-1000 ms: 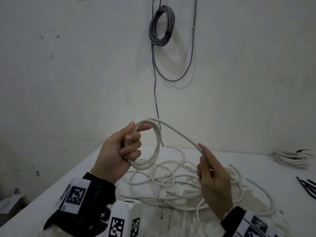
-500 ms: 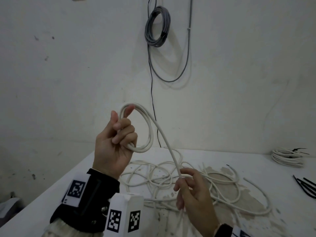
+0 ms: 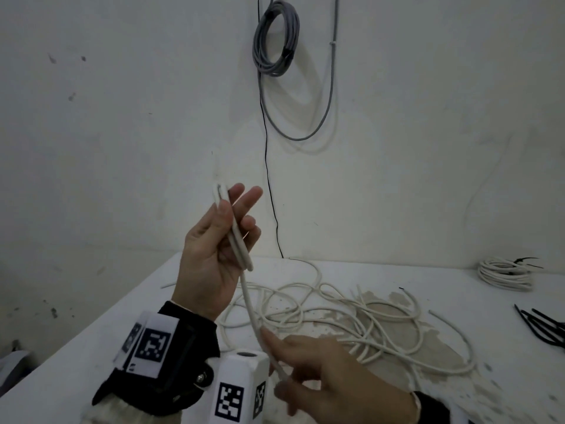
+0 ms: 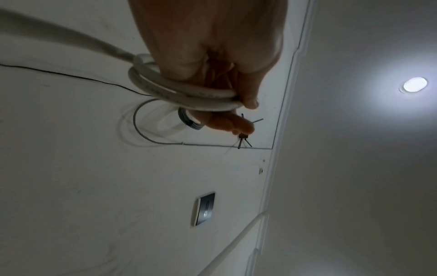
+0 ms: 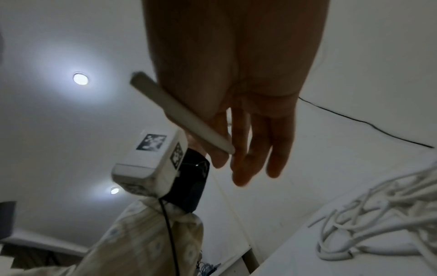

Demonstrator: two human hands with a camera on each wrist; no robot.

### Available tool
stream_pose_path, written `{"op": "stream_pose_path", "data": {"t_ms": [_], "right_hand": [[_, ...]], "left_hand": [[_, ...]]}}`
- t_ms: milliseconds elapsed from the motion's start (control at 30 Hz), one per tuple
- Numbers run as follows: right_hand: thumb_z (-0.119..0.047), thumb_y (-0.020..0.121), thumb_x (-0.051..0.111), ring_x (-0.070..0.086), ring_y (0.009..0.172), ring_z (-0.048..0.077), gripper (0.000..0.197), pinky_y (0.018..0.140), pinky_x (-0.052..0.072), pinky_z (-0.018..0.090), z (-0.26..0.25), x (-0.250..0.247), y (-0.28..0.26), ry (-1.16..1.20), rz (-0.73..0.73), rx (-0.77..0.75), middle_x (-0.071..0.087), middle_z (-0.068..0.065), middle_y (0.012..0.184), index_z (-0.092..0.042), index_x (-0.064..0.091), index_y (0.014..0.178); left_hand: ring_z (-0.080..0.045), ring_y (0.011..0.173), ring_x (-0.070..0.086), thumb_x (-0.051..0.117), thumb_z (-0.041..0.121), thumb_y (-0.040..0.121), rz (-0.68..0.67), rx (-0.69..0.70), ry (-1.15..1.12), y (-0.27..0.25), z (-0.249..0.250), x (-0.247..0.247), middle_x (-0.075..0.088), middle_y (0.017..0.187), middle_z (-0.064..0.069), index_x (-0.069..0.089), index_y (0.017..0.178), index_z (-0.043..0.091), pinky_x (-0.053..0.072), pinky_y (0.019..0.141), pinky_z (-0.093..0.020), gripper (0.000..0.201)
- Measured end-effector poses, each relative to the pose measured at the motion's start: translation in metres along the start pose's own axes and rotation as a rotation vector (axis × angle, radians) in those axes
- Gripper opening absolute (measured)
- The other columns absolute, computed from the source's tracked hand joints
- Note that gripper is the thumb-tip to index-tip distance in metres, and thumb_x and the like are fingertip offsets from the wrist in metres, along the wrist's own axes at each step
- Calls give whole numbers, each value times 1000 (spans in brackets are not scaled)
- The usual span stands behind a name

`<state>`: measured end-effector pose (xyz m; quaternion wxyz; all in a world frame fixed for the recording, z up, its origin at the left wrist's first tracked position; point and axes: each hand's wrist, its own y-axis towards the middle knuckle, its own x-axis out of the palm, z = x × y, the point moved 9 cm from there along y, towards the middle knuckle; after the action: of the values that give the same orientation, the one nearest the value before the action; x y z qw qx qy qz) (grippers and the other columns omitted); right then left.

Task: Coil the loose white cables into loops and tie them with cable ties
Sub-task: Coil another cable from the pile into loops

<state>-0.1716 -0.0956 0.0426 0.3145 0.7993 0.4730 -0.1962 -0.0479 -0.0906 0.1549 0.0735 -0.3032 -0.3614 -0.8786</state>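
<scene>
My left hand [image 3: 211,255] is raised in front of the wall and holds a small coil of white cable [image 3: 234,231], seen edge-on, with the thumb pressing it against the fingers. In the left wrist view the coil [image 4: 165,89] loops round the fingers of that hand [image 4: 212,46]. From the coil the cable runs down to my right hand [image 3: 321,377], which pinches it low and close to me. The right wrist view shows the cable [image 5: 179,114] lying across that hand [image 5: 248,93]. The rest of the loose cable [image 3: 351,316] lies tangled on the white table [image 3: 91,347].
A tied white coil [image 3: 504,275] lies at the back right of the table. Black cable ties [image 3: 541,325] lie at the right edge. A grey cable coil [image 3: 275,38] and a thin black wire [image 3: 269,179] hang on the wall. The table's left edge runs diagonally.
My left hand has turned the coil edge-on and loosened its fingers. My right hand has slid down the cable, lower and nearer to me.
</scene>
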Motion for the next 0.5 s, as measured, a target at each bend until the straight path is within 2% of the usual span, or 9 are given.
{"op": "stream_pose_path", "data": {"t_ms": [67, 133, 167, 233, 267, 333, 367, 433, 500], "right_hand": [[-10, 89, 61, 63, 81, 8, 54, 77, 51, 21, -17, 2, -2, 10, -3, -72, 65, -1, 106, -29, 46, 138], [-11, 90, 60, 65, 87, 12, 30, 77, 51, 25, -31, -5, -3, 72, 38, -115, 68, 3, 100, -15, 65, 119], [-10, 89, 58, 65, 90, 16, 22, 78, 52, 31, -33, -10, -3, 123, 56, -111, 68, 6, 98, -8, 70, 108], [-14, 79, 53, 64, 92, 25, 27, 81, 51, 40, -31, -19, -1, 290, 58, -94, 68, 16, 97, 1, 70, 94], [-17, 74, 51, 63, 91, 28, 33, 79, 51, 38, -31, -22, 0, 364, 51, -102, 68, 18, 96, 3, 70, 91], [-16, 76, 54, 64, 87, 26, 28, 77, 50, 33, -33, -26, 0, 457, 15, -140, 68, 12, 92, 0, 71, 92], [-9, 78, 57, 64, 86, 23, 23, 78, 50, 31, -33, -30, -1, 485, 12, -138, 68, 9, 91, -3, 72, 95], [8, 79, 53, 63, 84, 18, 31, 78, 51, 29, -32, -39, -5, 495, 53, -121, 67, 5, 90, -7, 71, 99], [2, 83, 59, 63, 78, 14, 25, 73, 51, 25, -40, -54, -8, 410, 150, -182, 65, 2, 88, -9, 72, 100]], "left_hand": [[-3, 61, 62, 60, 29, 75, 21, 41, 79, -2, 2, 4, 73, 96, -1, 68, 97, 13, 53, 63, -18, 29], [-4, 63, 64, 51, 25, 79, 39, 80, 192, -4, 5, 10, 74, 94, 1, 62, 101, 13, 53, 65, -18, 27], [-5, 63, 65, 51, 24, 79, 46, 91, 238, -4, 6, 12, 74, 94, 0, 64, 99, 14, 53, 66, -18, 26], [-7, 63, 66, 53, 23, 78, 71, 95, 300, -7, 6, 15, 74, 96, -2, 71, 90, 16, 54, 64, -19, 23], [-9, 62, 67, 54, 23, 78, 80, 96, 320, -7, 7, 16, 73, 98, -3, 72, 88, 17, 54, 64, -20, 22], [-11, 62, 68, 54, 22, 78, 82, 93, 359, -8, 8, 16, 73, 99, -5, 69, 90, 17, 54, 63, -22, 20], [-12, 64, 69, 54, 22, 78, 73, 89, 384, -8, 8, 16, 73, 100, -6, 70, 91, 17, 55, 64, -23, 21], [-16, 69, 70, 55, 22, 80, 42, 86, 450, -9, 6, 16, 71, 106, -9, 76, 87, 18, 56, 68, -27, 23], [-21, 73, 72, 55, 21, 82, 14, 83, 527, -11, 2, 16, 71, 108, -7, 77, 86, 17, 57, 71, -31, 23]]}}
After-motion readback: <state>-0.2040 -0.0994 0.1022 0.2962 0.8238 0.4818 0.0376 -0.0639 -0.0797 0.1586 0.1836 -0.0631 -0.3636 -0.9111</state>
